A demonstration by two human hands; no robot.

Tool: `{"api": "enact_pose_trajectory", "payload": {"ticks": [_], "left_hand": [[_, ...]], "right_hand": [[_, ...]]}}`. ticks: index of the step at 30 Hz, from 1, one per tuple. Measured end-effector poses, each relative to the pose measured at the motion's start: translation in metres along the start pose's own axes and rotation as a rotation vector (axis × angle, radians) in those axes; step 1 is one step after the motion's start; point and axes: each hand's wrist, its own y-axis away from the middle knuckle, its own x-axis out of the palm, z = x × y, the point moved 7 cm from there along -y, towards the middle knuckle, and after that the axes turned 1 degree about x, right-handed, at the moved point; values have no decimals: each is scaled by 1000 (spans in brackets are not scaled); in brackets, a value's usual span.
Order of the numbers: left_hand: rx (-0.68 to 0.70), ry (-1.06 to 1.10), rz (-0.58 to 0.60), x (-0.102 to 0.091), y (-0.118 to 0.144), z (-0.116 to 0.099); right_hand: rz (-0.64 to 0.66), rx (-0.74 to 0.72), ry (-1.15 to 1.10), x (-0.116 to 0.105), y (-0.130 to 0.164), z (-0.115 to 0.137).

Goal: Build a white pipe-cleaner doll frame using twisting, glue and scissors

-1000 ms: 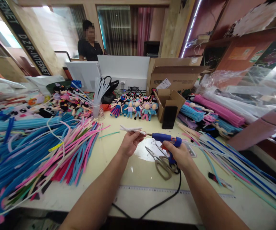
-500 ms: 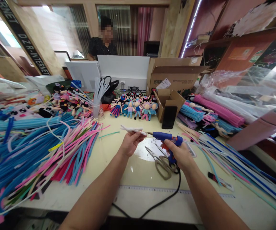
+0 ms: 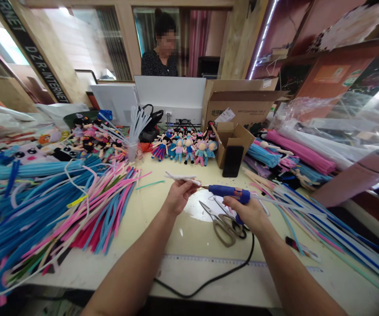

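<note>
Mid-frame, the left hand (image 3: 178, 196) pinches a white fuzzy stem (image 3: 182, 177) right at the nozzle of the blue glue gun (image 3: 229, 191) gripped in the right hand (image 3: 250, 213), so hot glue could easily burn those fingertips or drip onto the table (image 3: 189, 237).

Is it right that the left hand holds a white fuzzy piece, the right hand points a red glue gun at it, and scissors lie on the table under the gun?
Not quite: the head view shows the glue gun in the right hand is blue, not red. The rest holds: the left hand holds the white fuzzy piece, and the scissors lie on the table under the gun.
</note>
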Motion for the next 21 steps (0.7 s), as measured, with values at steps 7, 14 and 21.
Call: {"api": "enact_pose_trajectory", "payload": {"ticks": [7, 14, 21], "left_hand": [[2, 9, -20, -7, -5, 0], [13, 5, -25, -6, -5, -4], [76, 50, -70, -9, -6, -27]], "right_hand": [[-261, 185, 207, -53, 4, -37], [-274, 234, 544, -69, 1, -84], [-186, 34, 656, -60, 3, -95]]}}
